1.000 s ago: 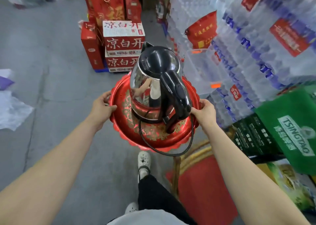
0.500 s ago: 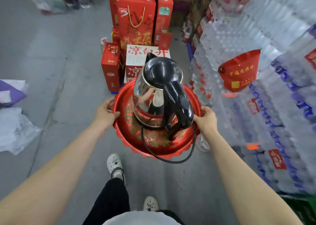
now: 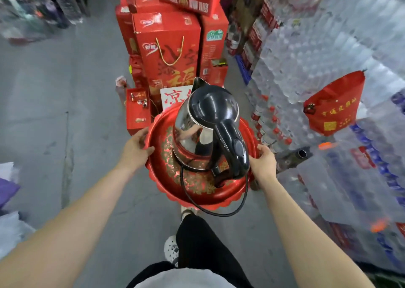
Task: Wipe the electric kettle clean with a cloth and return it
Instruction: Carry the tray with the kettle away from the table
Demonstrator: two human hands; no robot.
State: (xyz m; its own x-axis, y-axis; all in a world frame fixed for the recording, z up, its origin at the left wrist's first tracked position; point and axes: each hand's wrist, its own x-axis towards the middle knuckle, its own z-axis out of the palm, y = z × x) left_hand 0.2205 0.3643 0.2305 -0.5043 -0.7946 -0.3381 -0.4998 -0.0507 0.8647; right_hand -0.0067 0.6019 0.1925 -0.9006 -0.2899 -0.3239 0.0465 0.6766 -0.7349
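Note:
A steel electric kettle [image 3: 192, 132] with a black lid and black handle stands upright on a round red tray [image 3: 197, 191] with gold print. Its black cord [image 3: 219, 211] loops over the tray's near rim and hangs below it. My left hand [image 3: 137, 149] grips the tray's left rim and my right hand [image 3: 263, 164] grips its right rim, holding the tray in the air in front of me. No cloth is in view.
Stacked red gift boxes [image 3: 168, 53] stand straight ahead on the grey concrete floor [image 3: 54, 112]. Shrink-wrapped packs of water bottles [image 3: 328, 68] are piled high on the right, with a red bag [image 3: 335, 105] hanging on them. Crumpled plastic [image 3: 8, 233] lies at the left.
I have walked forward with the tray: the red boxes are nearer and larger, and the green beer crates and red chair from a second ago have dropped out of view. Both hands keep their grip.

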